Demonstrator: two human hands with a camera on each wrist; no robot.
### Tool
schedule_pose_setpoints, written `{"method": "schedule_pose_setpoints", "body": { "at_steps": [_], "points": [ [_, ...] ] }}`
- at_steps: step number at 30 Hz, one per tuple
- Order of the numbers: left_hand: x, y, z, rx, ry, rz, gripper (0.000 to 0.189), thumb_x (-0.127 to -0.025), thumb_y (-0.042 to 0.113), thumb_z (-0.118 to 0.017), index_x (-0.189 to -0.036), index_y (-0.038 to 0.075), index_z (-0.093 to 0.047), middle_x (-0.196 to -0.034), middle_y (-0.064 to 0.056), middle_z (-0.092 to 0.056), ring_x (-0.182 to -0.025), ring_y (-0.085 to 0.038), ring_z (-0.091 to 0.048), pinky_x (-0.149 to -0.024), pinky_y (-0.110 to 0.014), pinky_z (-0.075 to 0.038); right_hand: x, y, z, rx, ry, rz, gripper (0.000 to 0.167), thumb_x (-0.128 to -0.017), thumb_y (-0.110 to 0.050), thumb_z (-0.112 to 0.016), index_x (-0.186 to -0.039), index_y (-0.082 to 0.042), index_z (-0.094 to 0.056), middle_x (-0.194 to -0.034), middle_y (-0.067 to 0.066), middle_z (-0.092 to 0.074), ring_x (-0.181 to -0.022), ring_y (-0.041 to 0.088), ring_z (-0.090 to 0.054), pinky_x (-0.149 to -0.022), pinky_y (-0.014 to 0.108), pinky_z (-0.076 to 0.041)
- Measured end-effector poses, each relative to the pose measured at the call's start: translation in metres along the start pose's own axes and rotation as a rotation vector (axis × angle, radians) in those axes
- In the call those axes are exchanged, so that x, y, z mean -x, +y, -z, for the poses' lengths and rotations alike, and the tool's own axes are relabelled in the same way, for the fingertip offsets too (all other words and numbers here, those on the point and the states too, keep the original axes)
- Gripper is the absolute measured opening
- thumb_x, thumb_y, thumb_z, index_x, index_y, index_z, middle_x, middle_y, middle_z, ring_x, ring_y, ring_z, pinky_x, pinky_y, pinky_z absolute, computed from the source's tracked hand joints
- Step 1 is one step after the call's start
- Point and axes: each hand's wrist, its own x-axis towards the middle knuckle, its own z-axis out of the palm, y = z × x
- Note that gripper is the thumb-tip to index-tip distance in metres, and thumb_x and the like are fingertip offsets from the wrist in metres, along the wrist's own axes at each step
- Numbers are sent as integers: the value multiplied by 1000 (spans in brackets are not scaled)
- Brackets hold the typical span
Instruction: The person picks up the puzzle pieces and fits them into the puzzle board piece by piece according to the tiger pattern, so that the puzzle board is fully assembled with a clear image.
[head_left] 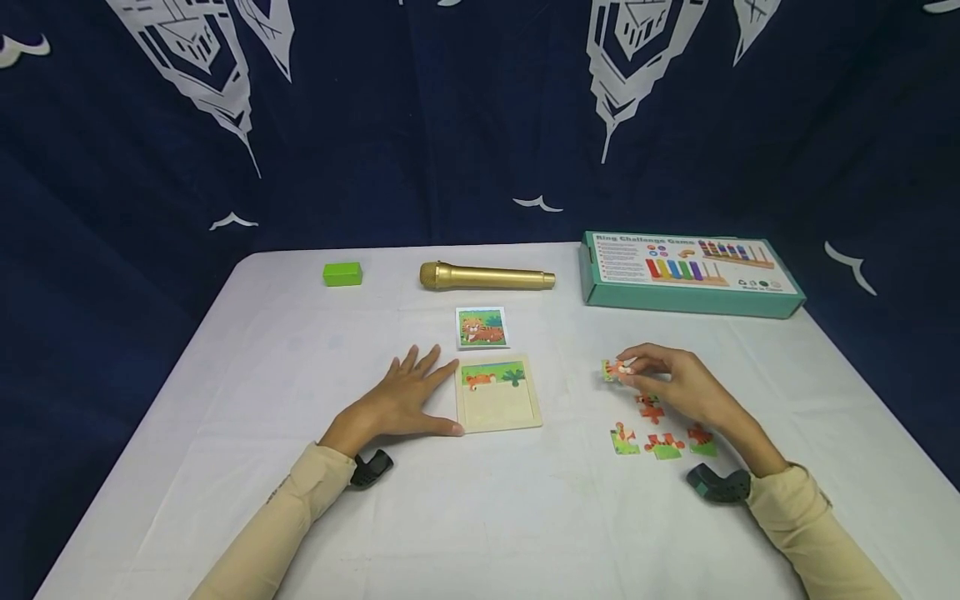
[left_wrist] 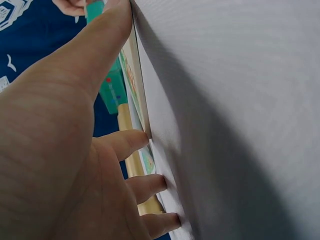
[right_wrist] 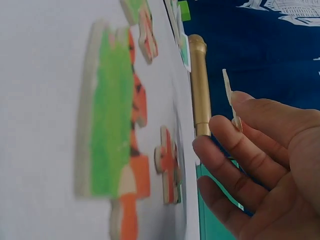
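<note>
The puzzle piece (head_left: pixel 608 371) is raised off the white table (head_left: pixel 525 517), pinched between thumb and fingers of the right hand (head_left: pixel 675 382) near loose pieces (head_left: pixel 664 448). The left hand (head_left: pixel 401 400), fingers spread, touches the partly filled tray (head_left: pixel 498 407).

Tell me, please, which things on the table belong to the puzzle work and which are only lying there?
Puzzle work:
orange-and-green jigsaw piece, pinched by the right hand
loose, pale-edged jigsaw pieces
square, pale wooden tray, touched by the left hand
square, white-bordered tiger picture, probably the guide

Apparently only lying there:
bright green rectangular block
gold microphone
teal rectangular game box
</note>
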Motion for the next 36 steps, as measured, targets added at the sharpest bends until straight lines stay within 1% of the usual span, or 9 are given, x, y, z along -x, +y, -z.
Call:
{"method": "schedule_pose_setpoints", "body": {
  "at_steps": [2, 4, 8, 10, 13, 16, 23, 30, 36],
  "points": [
    [0, 0, 0, -2, -1, 0, 103, -75, 70, -65, -154, 21, -21, -160, -13, -4, -145, -40, 8, -116, -58, 0, -1, -2, -1, -26, -1, 1, 30, -90, -29, -69, -116, -16, -64, -90, -1, -69, -100, 26, -65, -78, 30, -51],
    [1, 0, 0, -3, -1, 0, 103, -75, 70, -64, -154, 21, -21, -161, -13, -4, -145, -40, 8, -116, -58, 0, -3, -3, -2, -79, -6, 4, 30, -90, -27, -69, -116, -14, -63, -88, 2, -67, -92, 23, -65, -69, 25, -50],
    [1, 0, 0, -2, -4, 4, 103, -75, 71, -64, -154, 21, -21, -161, -13, -4, -145, -39, 8, -116, -57, 0, -6, -5, -6, -224, -33, 15, 30, -91, -21, -68, -117, -10, -59, -89, 12, -65, -73, 23, -60, -55, 27, -48],
    [1, 0, 0, -4, -4, 5, 103, -75, 71, -63, -154, 21, -21, -161, -13, -4, -145, -39, 8, -116, -57, 0, -8, -7, -7, -281, -38, 16, 30, -91, -18, -67, -118, -8, -57, -90, 16, -64, -70, 25, -59, -51, 29, -46],
    [1, 0, 0, -4, -5, 7, 103, -74, 72, -63, -154, 22, -21, -161, -13, -4, -145, -39, 8, -116, -57, 0, -11, -11, -9, -318, -30, 11, 32, -92, -18, -65, -121, -7, -56, -92, 20, -64, -75, 25, -63, -53, 30, -46],
    [1, 0, 0, -1, -4, 9, 103, -74, 71, -64, -154, 21, -22, -161, -13, -4, -145, -39, 8, -116, -57, 0, -14, -17, -11, -343, -22, 4, 33, -93, -16, -64, -123, -6, -55, -95, 23, -64, -83, 26, -67, -59, 29, -49],
    [1, -1, -1, 5, -2, 2, 103, -74, 71, -64, -154, 21, -22, -161, -13, -4, -145, -40, 9, -116, -57, 0, -23, -28, -18, -425, -71, 14, 30, -95, -12, -60, -123, -2, -55, -98, 28, -62, -87, 29, -68, -76, 28, -56],
    [1, -1, -1, 5, 1, -5, 103, -74, 71, -64, -154, 21, -21, -161, -13, -3, -145, -40, 9, -116, -57, 0, -32, -38, -31, -464, -110, 48, 28, -94, -5, -59, -122, 0, -54, -97, 31, -63, -88, 32, -67, -78, 35, -57],
    [1, -1, 0, 8, 7, -2, 104, -74, 71, -65, -154, 21, -22, -161, -13, -4, -145, -40, 8, -116, -57, 0, -40, -50, -48, -493, -157, 40, 31, -91, 4, -55, -122, 2, -52, -95, 29, -64, -84, 31, -67, -74, 36, -58]
  ]
}}
